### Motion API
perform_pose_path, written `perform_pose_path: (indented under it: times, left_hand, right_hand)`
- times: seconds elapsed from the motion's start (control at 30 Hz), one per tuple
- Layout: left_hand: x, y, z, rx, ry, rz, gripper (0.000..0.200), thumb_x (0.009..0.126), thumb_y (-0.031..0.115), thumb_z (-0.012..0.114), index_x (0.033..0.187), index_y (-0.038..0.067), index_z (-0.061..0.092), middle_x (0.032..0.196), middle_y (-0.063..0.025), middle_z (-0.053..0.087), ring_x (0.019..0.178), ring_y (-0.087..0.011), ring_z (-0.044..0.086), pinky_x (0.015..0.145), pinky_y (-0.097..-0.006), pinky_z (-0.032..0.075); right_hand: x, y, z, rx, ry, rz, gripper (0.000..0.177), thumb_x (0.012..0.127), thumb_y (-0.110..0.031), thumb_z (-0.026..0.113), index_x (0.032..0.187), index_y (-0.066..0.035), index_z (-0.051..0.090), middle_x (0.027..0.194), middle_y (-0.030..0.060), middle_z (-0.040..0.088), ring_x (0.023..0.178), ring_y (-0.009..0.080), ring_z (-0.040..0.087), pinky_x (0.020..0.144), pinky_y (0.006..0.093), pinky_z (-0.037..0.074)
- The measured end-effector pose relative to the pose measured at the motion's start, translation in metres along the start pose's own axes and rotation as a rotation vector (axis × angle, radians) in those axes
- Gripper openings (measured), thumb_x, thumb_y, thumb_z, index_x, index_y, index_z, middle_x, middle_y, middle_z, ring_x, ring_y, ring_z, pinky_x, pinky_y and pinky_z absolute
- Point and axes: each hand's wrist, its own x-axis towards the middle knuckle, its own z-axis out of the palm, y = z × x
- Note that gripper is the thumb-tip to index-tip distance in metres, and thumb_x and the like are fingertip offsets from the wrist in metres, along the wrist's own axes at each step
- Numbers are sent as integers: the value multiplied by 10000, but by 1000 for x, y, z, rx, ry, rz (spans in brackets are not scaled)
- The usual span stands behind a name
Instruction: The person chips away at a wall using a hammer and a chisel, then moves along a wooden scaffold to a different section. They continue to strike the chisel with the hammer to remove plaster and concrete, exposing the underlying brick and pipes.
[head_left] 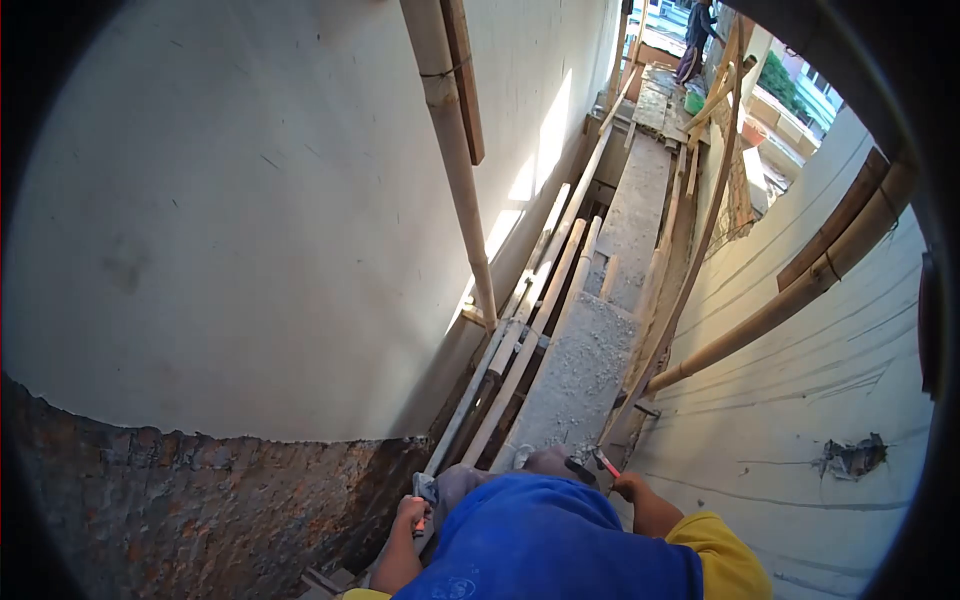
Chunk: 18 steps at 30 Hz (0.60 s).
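At the lower left, my left hand [412, 512] is closed around the orange-and-black handle of a tool [425, 488] with a grey head. On the other side of the blue shirt [550, 540], my right hand [628, 486] is wrapped round the red handle of a hammer-like tool [606, 463]. Its dark head lies near my knee. Just beyond my knees, a dusty plank [580, 365] bears grey rubble and grit.
Bamboo poles [530, 350] run along the plank's left side. Upright bamboo [455, 150] stands by the left wall [250, 220]; another pole [740, 335] slants across the right wall [790, 440]. A person [696, 40] stands at the walkway's far end.
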Motion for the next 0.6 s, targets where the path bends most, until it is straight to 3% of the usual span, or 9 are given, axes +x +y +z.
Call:
perform_pose_path:
  times: [0.1, 0.23, 0.3, 0.4, 0.5, 0.6]
  left_hand:
    - [-12, 50, 19, -37, 41, 84, 251, 732, -13, 603, 938, -18, 459, 714, -138, 626, 505, -186, 607, 416, -304, 473]
    - [-29, 105, 45, -157, -6, 195, 255, 744, -1, 616, 941, 14, 455, 726, -110, 606, 496, -167, 576, 416, -290, 463]
    - [-33, 127, 51, -189, -26, 244, 261, 744, 31, 653, 938, 16, 479, 722, -106, 604, 501, -165, 577, 441, -301, 477]
    - [-33, 167, 57, -240, -51, 326, 261, 769, 83, 689, 932, 34, 491, 718, -86, 582, 523, -154, 570, 447, -293, 473]
    - [-47, 215, 58, -389, -106, 406, 258, 796, 145, 705, 913, 50, 496, 710, -52, 548, 528, -143, 556, 452, -277, 461]
    - [-69, 263, 59, -408, -39, 509, 237, 820, 175, 688, 896, 63, 494, 694, -26, 511, 518, -136, 537, 451, -264, 445]
  right_hand:
    - [29, 41, 12, 76, 83, -79, 411, 779, -384, 646, 961, -17, 676, 783, 155, 671, 715, 258, 672, 626, 363, 517]
    - [30, 59, 5, 153, 107, -10, 281, 887, -368, 582, 929, -106, 672, 794, 123, 647, 762, 285, 638, 674, 388, 499]
    - [19, 52, 6, 344, 102, 172, 296, 889, -381, 580, 909, -99, 668, 744, 119, 635, 703, 289, 628, 647, 387, 491]
    - [6, 49, 17, 279, 139, 134, 260, 863, -350, 636, 883, -92, 663, 675, 91, 621, 611, 285, 602, 604, 390, 472]
    - [-7, 41, 31, 483, 138, 205, 269, 845, -356, 659, 891, -91, 662, 684, 87, 629, 599, 277, 595, 591, 389, 467]
    - [-5, 43, 56, 659, 54, 290, 295, 846, -339, 643, 916, -54, 661, 713, 113, 628, 658, 256, 621, 581, 387, 463]
